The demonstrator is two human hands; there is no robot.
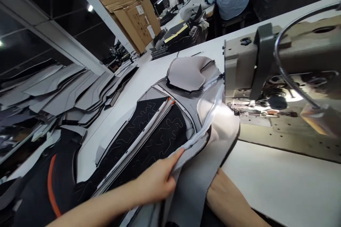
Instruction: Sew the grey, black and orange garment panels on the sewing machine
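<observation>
While the left hand (160, 180) rests its index finger on the grey fabric panel (195, 181), the right hand (218, 186) reaches beneath; whether either grips it, I cannot tell.

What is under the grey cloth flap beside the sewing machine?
The right hand goes under the grey cloth flap, partly visible at its edge. The rest, and anything it holds, is covered.

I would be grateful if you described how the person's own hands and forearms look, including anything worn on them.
The left hand is bare, with no glove or ring showing, and the left forearm has no sleeve, watch or bracelet in view. The right hand is mostly hidden; the visible right forearm is likewise uncovered, without markings.
</observation>
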